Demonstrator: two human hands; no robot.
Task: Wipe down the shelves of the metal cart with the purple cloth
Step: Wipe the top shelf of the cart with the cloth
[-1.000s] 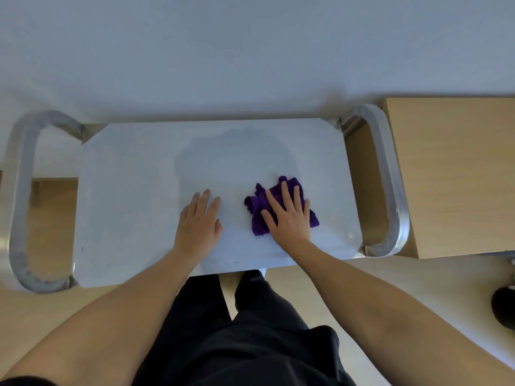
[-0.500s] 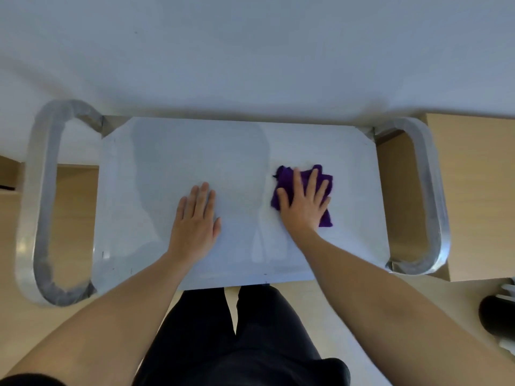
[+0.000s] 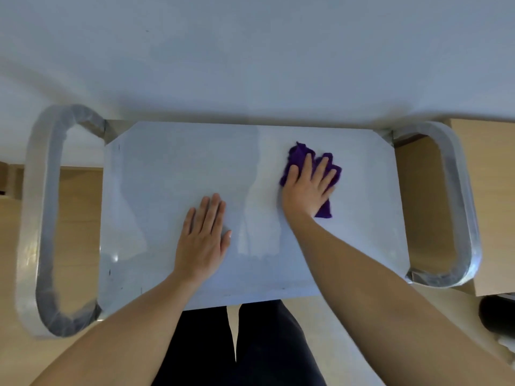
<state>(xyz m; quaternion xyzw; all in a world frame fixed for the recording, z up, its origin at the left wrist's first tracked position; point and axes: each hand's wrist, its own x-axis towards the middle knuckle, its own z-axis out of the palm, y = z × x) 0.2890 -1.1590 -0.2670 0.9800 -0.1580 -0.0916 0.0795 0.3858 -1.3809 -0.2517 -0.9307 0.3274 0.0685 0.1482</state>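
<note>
Head view: one cloth [image 3: 299,158] on cart [image 3: 167,168] top shelf, right of centre, under my flat right hand [image 3: 308,188]. Left hand [image 3: 203,240] flat, holding nothing. Two handles.

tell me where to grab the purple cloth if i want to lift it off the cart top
Probably the bunched folds at the far edge of the purple cloth, pinched from above. It lies crumpled flat on the cart's top shelf under the right hand, so only the raised wrinkles give a pinch something to close on.
</note>
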